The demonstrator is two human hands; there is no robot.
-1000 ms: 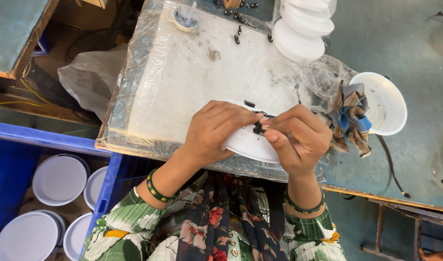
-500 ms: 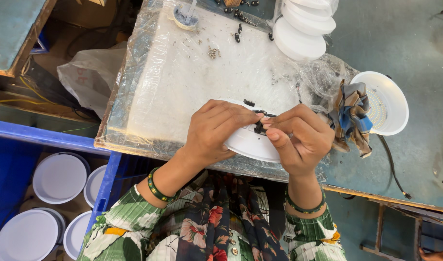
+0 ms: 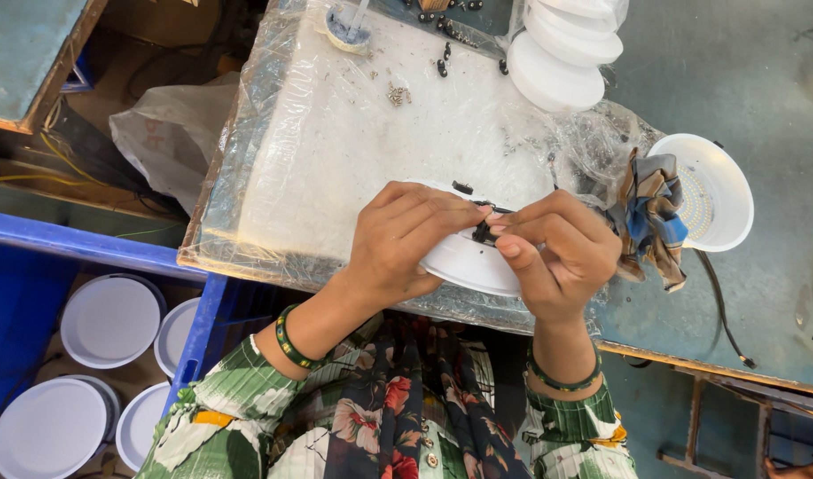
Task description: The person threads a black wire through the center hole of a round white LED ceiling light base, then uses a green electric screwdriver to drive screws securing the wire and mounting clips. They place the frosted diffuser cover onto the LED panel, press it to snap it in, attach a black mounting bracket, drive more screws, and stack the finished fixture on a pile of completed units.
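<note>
Your left hand (image 3: pixel 398 244) and right hand (image 3: pixel 557 253) both pinch a small black clip (image 3: pixel 483 232) on the round white plastic lamp disc (image 3: pixel 469 263) at the near edge of the plastic-wrapped white board (image 3: pixel 353 133). Open room beyond. Checked cloth (image 3: pixel 650 217) and white LED lamp bowl (image 3: pixel 712 191) crowd your right; stacked white discs (image 3: pixel 562 53) farther back.

A stack of round white plastic discs (image 3: pixel 562 53) sits beside a crumpled plaid cloth (image 3: pixel 650 213); white round lids (image 3: pixel 109 319) fill a blue crate (image 3: pixel 198 324)
</note>
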